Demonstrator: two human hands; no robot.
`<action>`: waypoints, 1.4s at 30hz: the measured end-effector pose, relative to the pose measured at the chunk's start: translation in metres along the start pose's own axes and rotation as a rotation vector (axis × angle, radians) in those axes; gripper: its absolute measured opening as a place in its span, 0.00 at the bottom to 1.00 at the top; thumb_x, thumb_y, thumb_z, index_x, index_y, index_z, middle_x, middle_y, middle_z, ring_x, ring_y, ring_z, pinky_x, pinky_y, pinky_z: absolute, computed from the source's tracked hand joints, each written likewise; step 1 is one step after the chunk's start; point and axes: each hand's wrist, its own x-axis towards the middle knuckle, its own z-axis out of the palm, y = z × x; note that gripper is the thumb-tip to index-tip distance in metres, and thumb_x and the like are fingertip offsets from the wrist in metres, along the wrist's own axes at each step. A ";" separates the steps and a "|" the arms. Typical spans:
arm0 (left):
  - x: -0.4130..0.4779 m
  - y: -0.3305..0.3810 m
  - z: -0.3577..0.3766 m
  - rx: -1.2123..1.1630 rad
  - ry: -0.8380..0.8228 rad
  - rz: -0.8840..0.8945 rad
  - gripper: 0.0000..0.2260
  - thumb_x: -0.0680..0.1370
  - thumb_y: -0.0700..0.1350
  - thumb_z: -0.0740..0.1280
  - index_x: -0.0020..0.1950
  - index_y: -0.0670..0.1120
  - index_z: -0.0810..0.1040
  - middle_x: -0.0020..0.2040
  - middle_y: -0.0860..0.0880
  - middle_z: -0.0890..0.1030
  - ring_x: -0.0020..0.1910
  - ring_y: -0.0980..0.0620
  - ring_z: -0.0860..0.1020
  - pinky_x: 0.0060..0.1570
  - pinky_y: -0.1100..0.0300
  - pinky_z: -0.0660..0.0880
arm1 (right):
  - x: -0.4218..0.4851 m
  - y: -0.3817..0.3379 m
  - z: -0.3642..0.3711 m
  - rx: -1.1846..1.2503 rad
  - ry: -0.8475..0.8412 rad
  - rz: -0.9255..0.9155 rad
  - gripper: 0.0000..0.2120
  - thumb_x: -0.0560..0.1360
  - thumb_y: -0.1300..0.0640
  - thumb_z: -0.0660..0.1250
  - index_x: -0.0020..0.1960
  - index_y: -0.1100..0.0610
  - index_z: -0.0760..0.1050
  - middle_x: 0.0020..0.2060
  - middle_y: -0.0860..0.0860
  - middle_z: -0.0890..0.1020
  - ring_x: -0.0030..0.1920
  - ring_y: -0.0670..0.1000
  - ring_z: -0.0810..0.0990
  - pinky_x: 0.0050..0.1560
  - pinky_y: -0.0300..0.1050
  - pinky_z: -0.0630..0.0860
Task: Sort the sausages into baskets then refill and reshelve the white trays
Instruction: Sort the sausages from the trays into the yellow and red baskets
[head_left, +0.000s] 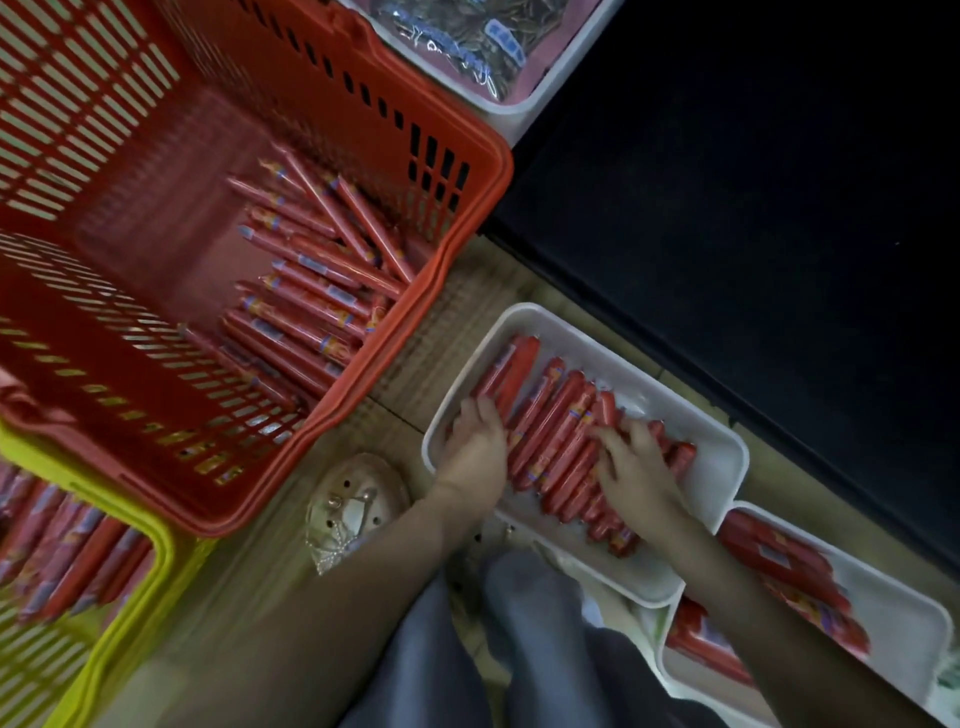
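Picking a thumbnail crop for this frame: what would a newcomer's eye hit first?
The big red basket filling the upper left, with red-wrapped sausages piled along its right side. Then the white tray at centre right, where the left hand and right hand rest on a row of sausages. A yellow basket holding more sits at lower left.

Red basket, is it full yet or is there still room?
Partly full: sausages lie heaped along one side of the red basket, and the rest of its floor is bare.
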 end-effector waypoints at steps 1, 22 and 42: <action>0.003 -0.004 -0.004 0.007 0.031 -0.027 0.16 0.72 0.42 0.70 0.57 0.37 0.74 0.52 0.39 0.77 0.46 0.43 0.80 0.44 0.57 0.76 | 0.004 -0.012 0.002 0.080 0.001 -0.012 0.17 0.78 0.62 0.61 0.66 0.55 0.72 0.61 0.55 0.68 0.58 0.54 0.72 0.63 0.46 0.69; 0.010 -0.014 0.006 0.004 -0.141 0.066 0.29 0.83 0.40 0.50 0.77 0.43 0.34 0.79 0.45 0.40 0.78 0.48 0.48 0.73 0.55 0.57 | 0.074 -0.072 0.031 -0.242 0.064 -0.322 0.28 0.78 0.58 0.62 0.76 0.57 0.58 0.66 0.59 0.72 0.67 0.59 0.69 0.72 0.52 0.57; -0.042 -0.037 -0.097 -0.164 0.295 0.654 0.15 0.78 0.40 0.65 0.64 0.40 0.76 0.59 0.42 0.79 0.51 0.44 0.80 0.49 0.54 0.78 | 0.052 -0.113 -0.044 -0.093 -0.002 -0.446 0.31 0.77 0.56 0.57 0.77 0.58 0.50 0.75 0.56 0.57 0.74 0.52 0.51 0.75 0.52 0.52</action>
